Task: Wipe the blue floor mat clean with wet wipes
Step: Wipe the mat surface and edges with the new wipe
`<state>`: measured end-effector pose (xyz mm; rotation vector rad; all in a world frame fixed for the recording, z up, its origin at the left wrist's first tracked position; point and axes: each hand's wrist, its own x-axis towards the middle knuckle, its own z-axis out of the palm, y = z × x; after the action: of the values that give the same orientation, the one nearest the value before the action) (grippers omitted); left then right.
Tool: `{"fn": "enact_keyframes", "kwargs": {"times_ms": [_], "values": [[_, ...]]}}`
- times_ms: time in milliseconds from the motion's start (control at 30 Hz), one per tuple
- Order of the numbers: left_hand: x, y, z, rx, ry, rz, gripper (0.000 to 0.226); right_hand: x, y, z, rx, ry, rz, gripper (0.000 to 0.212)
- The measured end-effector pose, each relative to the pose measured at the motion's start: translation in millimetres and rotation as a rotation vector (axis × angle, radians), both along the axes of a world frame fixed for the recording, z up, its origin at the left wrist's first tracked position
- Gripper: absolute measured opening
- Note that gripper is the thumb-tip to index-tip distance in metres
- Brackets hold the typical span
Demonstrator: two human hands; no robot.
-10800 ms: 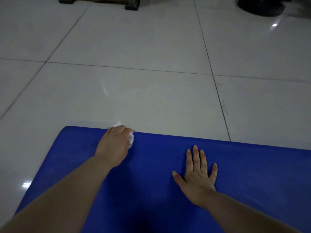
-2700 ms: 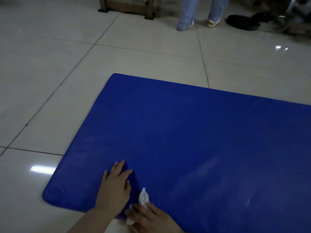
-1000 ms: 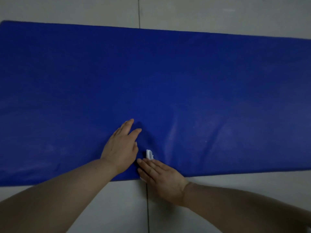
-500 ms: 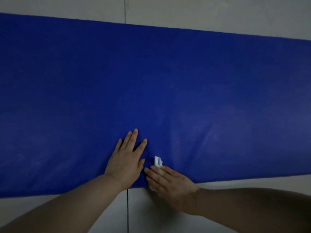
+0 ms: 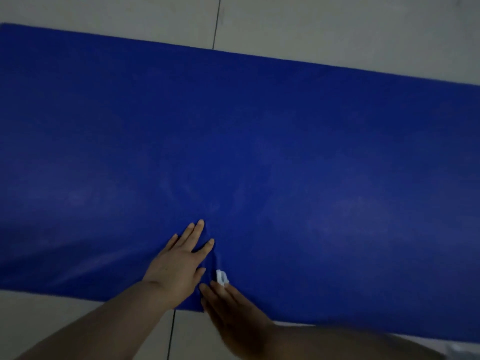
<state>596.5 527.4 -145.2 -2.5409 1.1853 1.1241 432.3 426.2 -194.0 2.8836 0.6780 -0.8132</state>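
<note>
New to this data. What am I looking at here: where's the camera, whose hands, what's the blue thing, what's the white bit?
There is no machine here. A person wears one wide-angle camera on the head, looking forward and down, so both bare arms come in from the bottom of the picture.

The large blue floor mat lies flat on a pale tiled floor; dark grout lines run out from under it at the top and bottom.

The left hand lies flat on the mat near its close edge, fingers straight and spread, likely steadying it.

The right hand sits just beside it at the same edge, with a small white wet wipe under its fingers; only a crumpled tip sticks out. Its fingers look fairly straight, pressing the wipe down rather than closing round it in a grip.
</note>
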Motion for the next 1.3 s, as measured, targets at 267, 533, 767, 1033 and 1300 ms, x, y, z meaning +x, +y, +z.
{"fn": "enact_keyframes", "kwargs": {"times_ms": [267, 533, 767, 1033, 1300], "values": [[15, -6, 8, 0.11, 0.061, -0.163, 0.071, -1, -5, 2, -0.045, 0.024, 0.025, 0.052], [-4, -34, 15, 0.237, -0.006, -0.281, 0.081, 4, 4, 13, -0.009, 0.053, -0.028, 0.05], [-12, -43, 1, 0.322, -0.029, -0.229, 0.067, -3, 32, 21, 0.068, 0.133, -0.549, 0.056], [-22, -52, -4, 0.331, -0.032, -0.108, 0.068, -10, 19, -1, 0.114, -0.287, -0.305, 0.035], [-23, -36, 8, 0.191, -0.064, -0.109, 0.072, -12, 0, -25, 0.192, -0.467, -0.147, 0.038]]}}
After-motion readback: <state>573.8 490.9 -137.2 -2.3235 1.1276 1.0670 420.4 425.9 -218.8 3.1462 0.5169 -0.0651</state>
